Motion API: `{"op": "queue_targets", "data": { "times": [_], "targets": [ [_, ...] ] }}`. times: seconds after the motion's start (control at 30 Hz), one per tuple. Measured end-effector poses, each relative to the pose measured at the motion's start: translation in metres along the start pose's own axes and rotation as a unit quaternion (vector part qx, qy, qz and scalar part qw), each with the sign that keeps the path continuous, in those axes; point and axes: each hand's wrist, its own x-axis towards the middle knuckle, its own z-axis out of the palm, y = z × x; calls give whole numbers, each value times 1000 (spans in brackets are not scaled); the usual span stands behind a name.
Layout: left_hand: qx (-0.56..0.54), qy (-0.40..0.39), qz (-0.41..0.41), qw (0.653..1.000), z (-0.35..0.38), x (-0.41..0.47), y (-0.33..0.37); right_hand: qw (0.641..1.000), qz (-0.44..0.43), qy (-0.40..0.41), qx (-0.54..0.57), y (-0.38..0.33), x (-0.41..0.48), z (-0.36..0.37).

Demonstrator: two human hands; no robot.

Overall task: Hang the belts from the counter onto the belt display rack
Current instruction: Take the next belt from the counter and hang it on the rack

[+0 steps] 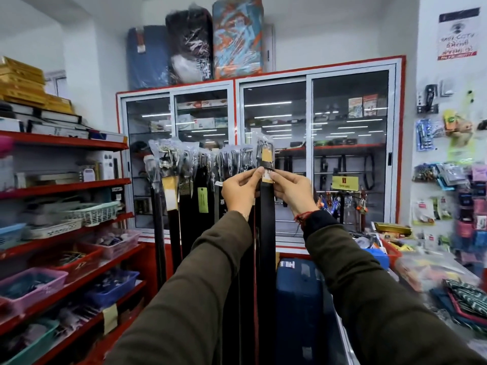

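Observation:
A black belt (266,222) hangs straight down in front of me, its buckle end wrapped in clear plastic with a yellow tag near the top. My left hand (238,191) and my right hand (292,191) both pinch it just below the buckle, one on each side. The belt display rack (200,151) stands just left of it, with several dark belts in plastic sleeves hanging from it. The held buckle sits at the right end of that row, slightly above the others. Whether it rests on a hook I cannot tell.
Red shelves (66,185) with plastic baskets run along the left. A glass-door cabinet (316,154) fills the back wall. A blue suitcase (297,299) stands below my right arm. The counter (434,272) at the right is cluttered with goods, and packets hang on the right wall.

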Motion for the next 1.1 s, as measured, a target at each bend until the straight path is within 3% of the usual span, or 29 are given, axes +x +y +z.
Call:
{"op": "queue_targets", "data": {
  "times": [0.33, 0.4, 0.47, 0.6, 0.73, 0.83, 0.97, 1.1],
  "targets": [
    [40, -2, -2, 999, -15, 5, -17, 999, -1, -11, -32, 17, 8, 1],
    [93, -2, 23, 995, -18, 6, -20, 992, -45, 18, -121, 26, 8, 1],
    [172, 3, 63, 983, -21, 3, -24, 951, -131, 60, -275, 37, 7, -2],
    [348, -11, 202, 915, -27, 3, -35, 877, -296, 44, -377, 60, 8, -11],
    [492, -77, 349, 794, -34, 20, -37, 795, -382, 10, -472, 71, 25, -16],
    [575, -118, 391, 709, -38, 37, -37, 762, -398, -10, -510, 73, 44, -18],
    [644, -104, 365, 664, -47, 56, -44, 741, -387, -41, -547, 82, 65, -20],
    [652, -97, 343, 669, -52, 66, -51, 740, -383, -51, -551, 93, 77, -11]
  ]
}}
